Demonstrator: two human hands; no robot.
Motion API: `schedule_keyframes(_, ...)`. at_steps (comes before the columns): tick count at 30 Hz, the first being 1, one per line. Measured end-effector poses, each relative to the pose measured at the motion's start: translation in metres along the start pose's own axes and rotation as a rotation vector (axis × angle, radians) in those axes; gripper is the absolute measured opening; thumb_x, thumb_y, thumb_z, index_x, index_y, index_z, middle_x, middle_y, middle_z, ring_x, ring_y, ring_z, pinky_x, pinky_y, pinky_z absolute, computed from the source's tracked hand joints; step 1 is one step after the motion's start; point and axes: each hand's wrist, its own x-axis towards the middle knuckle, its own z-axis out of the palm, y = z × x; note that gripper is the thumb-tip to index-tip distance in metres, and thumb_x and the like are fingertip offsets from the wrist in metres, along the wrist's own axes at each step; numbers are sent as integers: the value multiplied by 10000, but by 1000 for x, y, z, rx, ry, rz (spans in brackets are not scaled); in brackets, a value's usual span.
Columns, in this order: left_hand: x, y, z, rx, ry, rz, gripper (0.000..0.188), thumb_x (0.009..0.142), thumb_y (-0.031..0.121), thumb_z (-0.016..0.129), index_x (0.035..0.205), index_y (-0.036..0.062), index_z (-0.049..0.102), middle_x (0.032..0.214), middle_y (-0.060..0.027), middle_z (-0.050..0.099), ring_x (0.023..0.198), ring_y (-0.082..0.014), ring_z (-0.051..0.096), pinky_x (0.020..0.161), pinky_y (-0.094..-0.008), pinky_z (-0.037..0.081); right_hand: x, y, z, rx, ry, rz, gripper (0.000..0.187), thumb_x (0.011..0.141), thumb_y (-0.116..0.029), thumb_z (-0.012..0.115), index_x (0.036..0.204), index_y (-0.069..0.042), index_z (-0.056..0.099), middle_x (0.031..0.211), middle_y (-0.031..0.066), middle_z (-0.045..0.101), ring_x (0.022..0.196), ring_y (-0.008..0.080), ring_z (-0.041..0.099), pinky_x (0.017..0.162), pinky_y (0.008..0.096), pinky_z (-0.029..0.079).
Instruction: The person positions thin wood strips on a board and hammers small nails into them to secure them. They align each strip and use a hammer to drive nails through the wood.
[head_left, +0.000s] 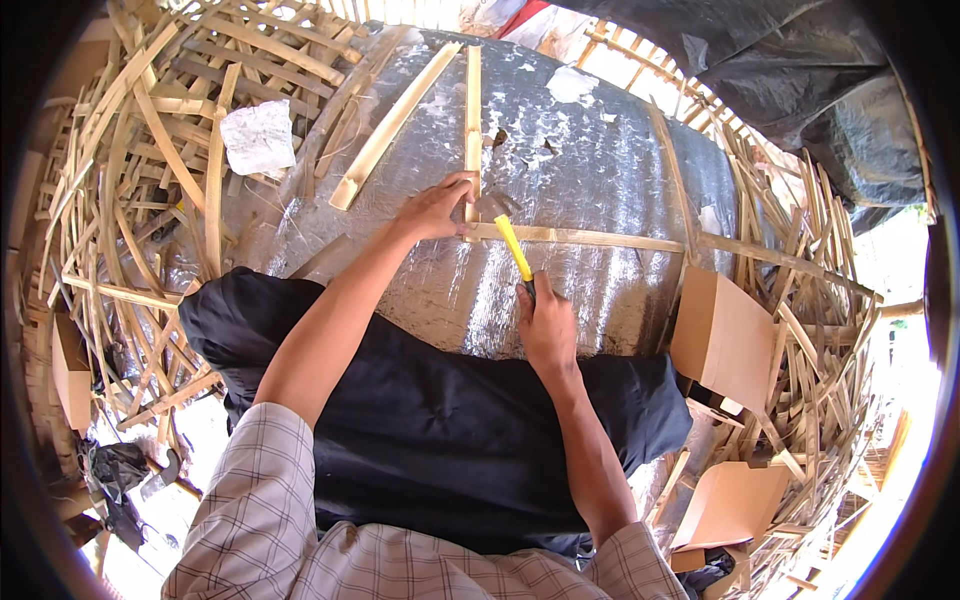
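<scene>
Hammer [513, 246] in right hand [549, 318], fingers wrapped round its grip, head near crosswise strip [600, 239] on silver sheet [600, 160]. Left hand [434, 210] half-curled at upright strip's [473, 110] lower end; from here, can't tell if it's pinching.

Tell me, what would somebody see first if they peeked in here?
Probably the hammer with its bright yellow handle, held near the middle by the right hand. Just left of its head, the left hand is at a pale strip on the shiny silver sheet. Below, a big black cloth covers the person's lap.
</scene>
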Motion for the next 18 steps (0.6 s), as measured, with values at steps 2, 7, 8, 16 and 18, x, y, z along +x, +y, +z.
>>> schedule_keyframes(2, 1, 0, 1, 8, 0, -4, 523, 826, 325, 873, 1207, 190, 541, 1670, 118, 295, 1468, -234, 481, 1216, -554, 415, -2, 0, 5, -74, -53, 16, 190, 1042, -162, 609, 1139, -12, 545, 805, 258, 699, 760, 507, 686, 613, 578, 523)
schedule_keyframes(7, 5, -8, 10, 42, 57, 27, 497, 822, 248, 863, 1188, 189, 533, 1674, 60, 285, 1462, -269, 481, 1212, -572, 421, -3, -2, 3, -7, -27, 44, 200, 1048, -163, 589, 1158, -9, 524, 798, 269, 695, 737, 506, 683, 622, 596, 529)
schedule_keyframes(8, 6, -8, 11, 36, 49, 23, 487, 829, 245, 854, 1186, 188, 529, 1674, 60, 285, 1461, -274, 481, 1205, -578, 425, -2, -2, 4, 14, -12, 51, 207, 1048, -161, 588, 1169, -7, 522, 791, 270, 693, 730, 504, 683, 623, 599, 530)
schedule_keyframes(16, 8, -12, 13, 26, 37, -8, 468, 833, 224, 837, 1140, 195, 485, 1665, 72, 300, 1462, -287, 488, 1192, -551, 444, -5, 2, 10, -35, 15, -13, 255, 1056, -181, 597, 1233, -16, 518, 698, 267, 662, 648, 496, 667, 573, 574, 519)
schedule_keyframes(18, 8, -8, 14, 25, 48, -1, 481, 815, 225, 837, 1129, 193, 475, 1662, 68, 306, 1462, -297, 487, 1188, -547, 452, -4, 0, 9, -25, 6, 2, 248, 1056, -178, 596, 1224, -15, 516, 697, 267, 661, 647, 500, 663, 571, 578, 515)
